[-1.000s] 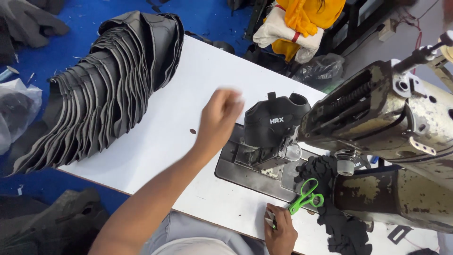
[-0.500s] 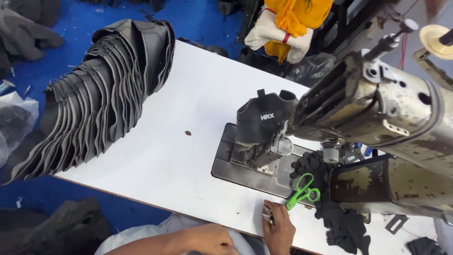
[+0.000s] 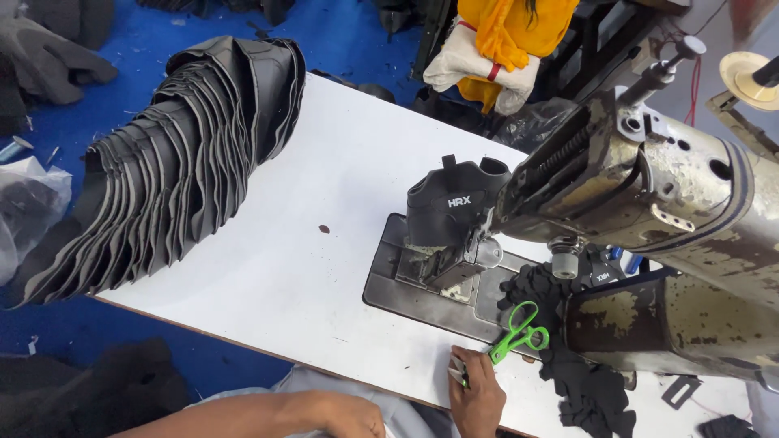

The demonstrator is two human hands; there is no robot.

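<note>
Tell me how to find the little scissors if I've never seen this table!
Start at the big worn sewing machine on the white table. Look below its arm, at the near edge of the metal plate, just above the right hand. The scissors lie there among black fabric scraps, the only thing with bright green handles.

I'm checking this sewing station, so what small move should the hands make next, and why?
Probably bring the left hand up to the black shoe upper sitting on the sewing machine. That hand is off the white table, low by the near edge, and the right hand rests at the edge near the green scissors, so nothing steadies the piece.
</note>
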